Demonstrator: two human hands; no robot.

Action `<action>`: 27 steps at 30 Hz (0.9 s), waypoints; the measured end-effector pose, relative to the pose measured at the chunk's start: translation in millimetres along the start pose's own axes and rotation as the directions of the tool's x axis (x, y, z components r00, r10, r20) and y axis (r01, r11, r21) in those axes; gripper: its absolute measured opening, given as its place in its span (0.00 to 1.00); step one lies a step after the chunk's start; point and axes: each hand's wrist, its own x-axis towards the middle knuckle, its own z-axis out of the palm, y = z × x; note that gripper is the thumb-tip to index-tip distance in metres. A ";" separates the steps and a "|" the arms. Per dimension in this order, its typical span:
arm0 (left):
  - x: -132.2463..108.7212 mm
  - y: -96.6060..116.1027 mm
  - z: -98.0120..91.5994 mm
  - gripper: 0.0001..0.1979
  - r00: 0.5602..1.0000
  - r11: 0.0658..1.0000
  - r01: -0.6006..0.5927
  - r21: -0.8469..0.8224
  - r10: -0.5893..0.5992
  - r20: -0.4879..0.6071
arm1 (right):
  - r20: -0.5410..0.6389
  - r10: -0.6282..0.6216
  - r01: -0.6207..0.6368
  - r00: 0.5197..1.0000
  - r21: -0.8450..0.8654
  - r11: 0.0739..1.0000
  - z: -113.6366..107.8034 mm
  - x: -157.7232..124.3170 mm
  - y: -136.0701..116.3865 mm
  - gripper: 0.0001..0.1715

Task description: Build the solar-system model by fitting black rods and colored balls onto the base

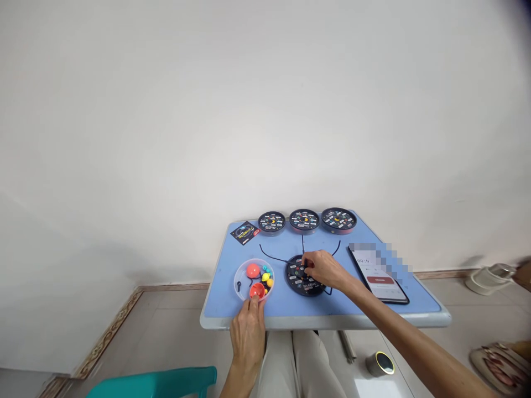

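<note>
My left hand is at the near rim of a transparent round bowl, its fingertips against a red half-sphere. Whether they grip it, I cannot tell. Also in the bowl are a larger red ball and several small yellow and teal pieces. My right hand rests over a black round disc with printed labels, its fingertips pressed on the disc's middle. Anything under those fingers is hidden.
The blue table holds several black round tins along its back edge, a printed card, thin black cords, and a phone showing a timer. A teal chair and a metallic-rimmed cylinder are below.
</note>
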 end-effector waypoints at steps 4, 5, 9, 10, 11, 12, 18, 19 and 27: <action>-4.1 -7.3 -4.7 0.12 1.000 0.999 -0.002 -0.043 0.003 0.029 | 0.013 -0.001 0.001 1.000 0.007 1.000 -0.7 1.7 -0.5 0.14; -4.6 -8.9 -6.2 0.12 0.999 0.999 0.005 -0.054 -0.002 0.047 | 0.015 0.001 -0.002 1.000 0.005 1.000 -0.4 2.2 -0.1 0.14; -5.2 -15.7 -11.3 0.12 0.992 0.993 0.033 -0.113 -0.019 0.124 | 0.031 0.003 -0.002 1.000 -0.003 1.000 -3.3 1.8 1.8 0.15; -5.2 -17.4 -12.3 0.12 0.990 0.991 0.038 -0.131 -0.020 0.139 | 0.039 0.002 -0.002 0.999 -0.004 1.000 -6.2 0.3 1.8 0.17; -5.2 -19.0 -13.1 0.13 0.989 0.988 0.039 -0.152 -0.016 0.149 | 0.043 0.007 -0.007 0.999 -0.009 1.000 -10.2 -1.8 1.4 0.19; -5.2 -20.5 -13.8 0.13 0.988 0.984 0.037 -0.177 -0.009 0.155 | 0.035 0.016 -0.015 0.999 -0.020 1.000 -14.8 -4.5 0.0 0.20; -6.7 -25.4 -16.8 0.15 0.990 0.944 0.005 -0.330 0.041 0.132 | -0.147 -0.021 0.011 0.989 -0.068 0.998 -34.7 -22.8 -33.9 0.14; -7.3 -25.7 -16.8 0.15 0.992 0.939 0.006 -0.344 0.037 0.119 | -0.136 -0.058 0.051 0.989 -0.051 0.997 -33.5 -23.7 -43.1 0.13; -15.0 -28.1 -12.0 0.16 0.997 0.853 0.074 -0.517 -0.056 0.050 | 0.194 -0.268 0.305 0.944 -0.194 0.933 7.7 0.5 -109.7 0.12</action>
